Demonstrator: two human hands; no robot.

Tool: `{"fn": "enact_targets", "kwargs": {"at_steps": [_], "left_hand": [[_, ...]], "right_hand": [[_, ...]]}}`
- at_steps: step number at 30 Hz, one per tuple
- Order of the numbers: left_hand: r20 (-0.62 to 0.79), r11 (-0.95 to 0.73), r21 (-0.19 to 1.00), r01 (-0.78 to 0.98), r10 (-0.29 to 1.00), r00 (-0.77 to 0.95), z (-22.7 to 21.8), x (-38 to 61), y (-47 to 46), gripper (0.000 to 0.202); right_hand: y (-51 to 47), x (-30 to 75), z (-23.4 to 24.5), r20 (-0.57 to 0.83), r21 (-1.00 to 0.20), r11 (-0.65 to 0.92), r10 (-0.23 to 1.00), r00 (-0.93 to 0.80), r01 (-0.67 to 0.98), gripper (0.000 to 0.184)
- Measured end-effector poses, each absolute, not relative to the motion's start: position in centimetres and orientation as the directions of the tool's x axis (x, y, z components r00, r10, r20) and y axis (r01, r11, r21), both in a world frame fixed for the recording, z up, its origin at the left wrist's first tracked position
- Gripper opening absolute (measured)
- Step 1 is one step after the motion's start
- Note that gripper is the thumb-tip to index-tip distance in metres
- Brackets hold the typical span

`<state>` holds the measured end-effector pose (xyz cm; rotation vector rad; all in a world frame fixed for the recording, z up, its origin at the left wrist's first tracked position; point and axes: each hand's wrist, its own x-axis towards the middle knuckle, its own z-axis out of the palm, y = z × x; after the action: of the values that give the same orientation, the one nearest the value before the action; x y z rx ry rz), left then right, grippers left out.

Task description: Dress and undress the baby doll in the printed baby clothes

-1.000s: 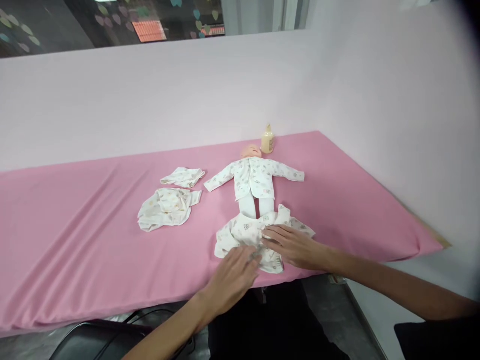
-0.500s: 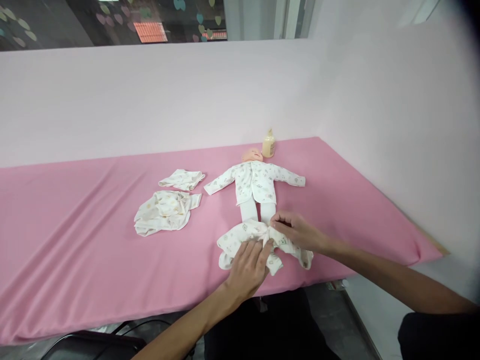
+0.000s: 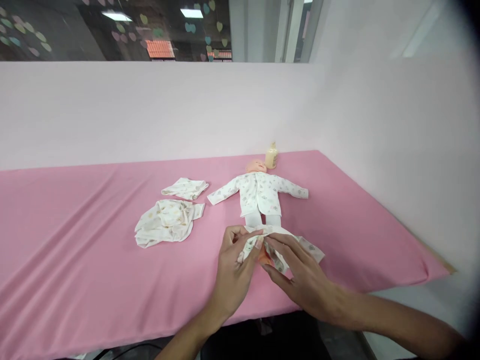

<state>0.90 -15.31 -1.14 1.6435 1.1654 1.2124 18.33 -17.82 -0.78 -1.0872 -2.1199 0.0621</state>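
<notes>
A baby doll [image 3: 256, 166] lies on its back, dressed in a white patterned jacket [image 3: 258, 192] with its sleeves spread. White leg coverings [image 3: 273, 220] show below the hem. White patterned baby pants [image 3: 313, 246] are bunched over the doll's lower legs, and an orange-toned foot [image 3: 264, 256] peeks out between my hands. My left hand [image 3: 236, 262] pinches the left side of the bunched cloth between thumb and fingers. My right hand [image 3: 300, 272] curls over the cloth from the right, with its thumb lower, beside the foot. Its fingertips are partly hidden in the folds.
Left of the doll lie a folded white cloth [image 3: 185, 188] and a crumpled white patterned garment [image 3: 165, 222]. A pump bottle [image 3: 271, 156] stands beside the doll's head. Pink fabric [image 3: 93, 260] covers the table, with white walls [image 3: 168, 110] behind and at the right.
My hands have come together at the pants. The left hand has turned up into a pinch, the right has moved down, and the foot now shows. The camera view has tilted up.
</notes>
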Motion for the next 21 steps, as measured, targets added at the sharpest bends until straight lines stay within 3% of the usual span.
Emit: {"fn": "enact_targets", "kwargs": {"at_steps": [4,8,10,15,21], "left_hand": [[0.284,-0.335,0.920,0.203,0.927,0.244,-1.0,0.6,-15.4,0.033],[0.358,-0.463,0.839,0.286,0.865,0.351,-0.2,-0.3,-14.5,0.030],[0.342,-0.487,0.815,0.315,0.842,0.417,0.4,-1.0,-13.8,0.024],[0.229,-0.448,0.835,0.320,0.811,0.539,1.7,-1.8,-13.0,0.039],[0.439,-0.746,0.577,0.334,0.627,0.643,4.2,-0.4,-12.7,0.029]], "right_hand": [[-15.8,16.8,-2.2,0.618,-0.434,0.597,0.743,-0.259,0.675,0.037],[-15.6,16.5,-1.2,0.459,-0.541,0.540,0.832,-0.312,0.644,0.009],[-15.8,17.3,0.4,0.312,-0.619,0.498,0.866,-0.391,0.608,0.012],[-15.2,21.7,5.0,-0.144,-0.937,0.063,0.824,-0.548,0.342,0.021],[-16.0,25.7,7.0,-0.244,-0.969,-0.169,0.772,-0.586,0.181,0.024]]}}
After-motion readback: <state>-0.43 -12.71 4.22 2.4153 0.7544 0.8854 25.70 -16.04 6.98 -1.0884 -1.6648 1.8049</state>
